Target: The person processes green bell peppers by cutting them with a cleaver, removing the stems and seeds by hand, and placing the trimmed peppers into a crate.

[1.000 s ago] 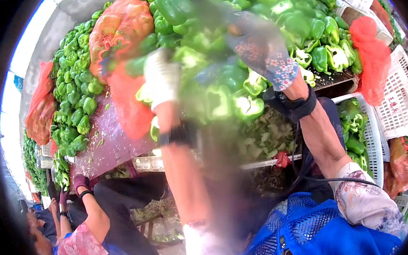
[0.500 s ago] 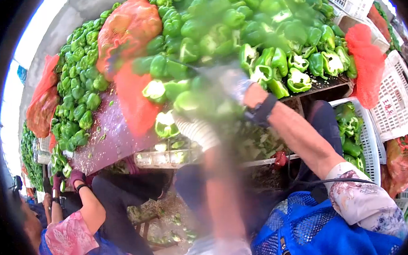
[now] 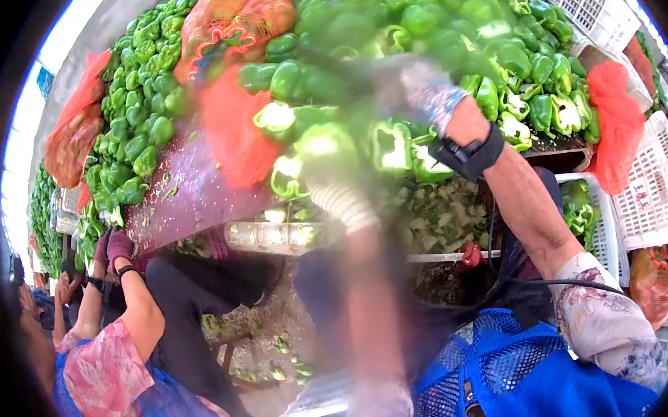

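Note:
My left hand (image 3: 341,197), in a whitish glove, is at the near edge of the pepper pile, against a blurred green pepper (image 3: 325,145); its fingers are smeared. To the right and farther up, my right hand (image 3: 418,91) wears a flowered glove and closes round something dark and blurred that extends toward the upper left. Halved green peppers with pale insides lie round both hands, one (image 3: 390,147) just below my right hand. Another cut pepper (image 3: 287,178) lies left of my left hand.
A red net bag (image 3: 237,21) and loose red netting (image 3: 235,127) lie at the left. A co-worker's gloved hands (image 3: 117,248) are at the lower left. White crates (image 3: 646,188) and more red netting (image 3: 615,122) stand at the right. Trimmings fill a bin (image 3: 444,210) below the pile.
Since the half-second-old frame, my right hand has moved a little up and right in the view. My left hand has shifted slightly right and stays low at the pile's edge.

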Demonstrator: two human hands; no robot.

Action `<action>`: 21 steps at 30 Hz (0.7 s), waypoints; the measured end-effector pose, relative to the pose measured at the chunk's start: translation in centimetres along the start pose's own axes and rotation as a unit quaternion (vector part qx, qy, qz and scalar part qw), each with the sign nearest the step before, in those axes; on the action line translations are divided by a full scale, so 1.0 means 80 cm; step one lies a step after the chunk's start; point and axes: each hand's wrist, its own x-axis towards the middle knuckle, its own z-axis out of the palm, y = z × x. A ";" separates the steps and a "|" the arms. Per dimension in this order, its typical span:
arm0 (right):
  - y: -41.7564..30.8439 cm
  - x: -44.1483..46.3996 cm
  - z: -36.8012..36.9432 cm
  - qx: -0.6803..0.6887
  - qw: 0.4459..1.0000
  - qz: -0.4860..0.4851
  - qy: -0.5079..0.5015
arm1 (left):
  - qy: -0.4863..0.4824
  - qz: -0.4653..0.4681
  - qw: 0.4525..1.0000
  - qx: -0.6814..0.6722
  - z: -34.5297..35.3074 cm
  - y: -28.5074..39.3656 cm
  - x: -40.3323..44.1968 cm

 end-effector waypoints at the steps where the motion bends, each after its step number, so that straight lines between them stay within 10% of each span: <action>1: 0.004 -0.002 -0.010 -0.014 0.999 0.022 0.019 | -0.018 0.028 0.996 0.085 -0.007 0.008 0.003; 5: 0.028 -0.027 -0.025 0.022 0.991 0.069 0.113 | -0.046 -0.087 0.995 0.021 -0.012 0.041 0.008; 21: 0.053 -0.116 -0.008 0.228 0.934 0.071 0.265 | 0.019 0.031 0.980 0.195 -0.064 0.120 0.070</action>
